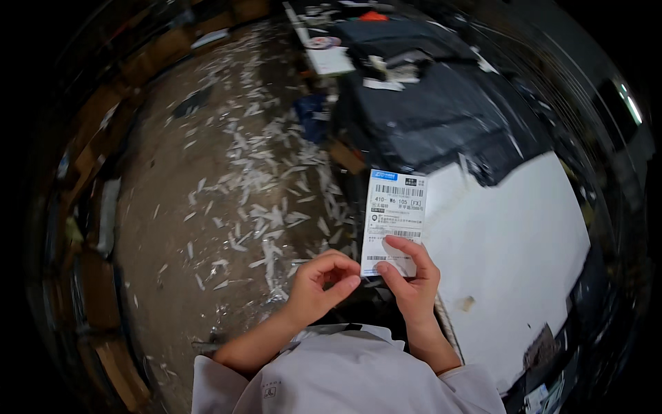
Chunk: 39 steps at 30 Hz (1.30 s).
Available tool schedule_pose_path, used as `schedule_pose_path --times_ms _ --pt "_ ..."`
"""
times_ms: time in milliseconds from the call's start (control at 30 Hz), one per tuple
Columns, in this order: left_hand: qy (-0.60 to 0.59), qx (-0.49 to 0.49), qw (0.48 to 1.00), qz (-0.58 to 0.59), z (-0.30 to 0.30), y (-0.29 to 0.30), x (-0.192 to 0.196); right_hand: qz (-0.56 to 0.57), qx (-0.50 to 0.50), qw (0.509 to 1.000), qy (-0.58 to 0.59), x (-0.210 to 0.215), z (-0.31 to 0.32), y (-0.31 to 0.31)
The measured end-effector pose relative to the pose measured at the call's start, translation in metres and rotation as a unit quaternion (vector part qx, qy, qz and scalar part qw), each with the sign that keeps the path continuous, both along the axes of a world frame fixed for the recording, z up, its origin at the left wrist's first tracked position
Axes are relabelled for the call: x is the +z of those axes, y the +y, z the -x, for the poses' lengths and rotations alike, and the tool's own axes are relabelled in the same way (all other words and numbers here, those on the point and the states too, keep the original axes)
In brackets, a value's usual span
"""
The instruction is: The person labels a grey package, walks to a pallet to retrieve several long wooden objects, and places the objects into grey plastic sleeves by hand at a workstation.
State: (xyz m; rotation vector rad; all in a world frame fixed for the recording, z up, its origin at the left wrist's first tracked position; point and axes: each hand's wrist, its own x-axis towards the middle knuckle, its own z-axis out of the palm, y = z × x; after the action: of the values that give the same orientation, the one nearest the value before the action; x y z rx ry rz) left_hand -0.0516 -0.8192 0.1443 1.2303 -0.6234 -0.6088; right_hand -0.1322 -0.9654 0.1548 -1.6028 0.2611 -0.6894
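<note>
We look down on a dim workroom with a bare floor (172,228) strewn with white paper strips (269,207), thickest in a band running from the far wall toward us. To the right stands a table (524,255) with a white top, and behind it lies a heap of dark bags (441,110) with a few white slips on them. Brown boxes (96,290) line the left edge of the room.

Both our hands are raised over the table's left edge, holding a white label (394,222) printed with barcodes — it stands upright, its lower end between the hands. The right hand (412,279) is closed on the label's lower part, thumb on the front, fingers behind. The left hand (321,283) is curled, fingertips pinching at the label's lower left corner — whether it grips the label itself or a backing layer we cannot tell. Pale sleeves (345,379) cover our arms below.
</note>
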Motion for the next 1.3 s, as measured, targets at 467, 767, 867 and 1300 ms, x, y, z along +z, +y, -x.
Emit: schedule_pose_path --times_ms 467,767,867,1300 --pt "-0.066 0.426 0.898 -0.082 -0.119 0.217 -0.006 0.136 0.284 0.948 -0.051 -0.017 -0.221 0.214" --pt "-0.071 0.583 0.801 -0.114 -0.241 0.338 -0.007 0.106 0.473 0.872 -0.061 -0.028 -0.400 0.350" --pt "-0.007 0.633 0.770 -0.083 -0.260 0.388 -0.005 0.108 0.572 0.813 -0.028 -0.024 -0.438 0.414" --pt "-0.039 0.838 0.421 -0.346 -0.253 0.681 -0.078 0.126 0.840 0.524 -0.059 -0.120 -0.481 0.795"
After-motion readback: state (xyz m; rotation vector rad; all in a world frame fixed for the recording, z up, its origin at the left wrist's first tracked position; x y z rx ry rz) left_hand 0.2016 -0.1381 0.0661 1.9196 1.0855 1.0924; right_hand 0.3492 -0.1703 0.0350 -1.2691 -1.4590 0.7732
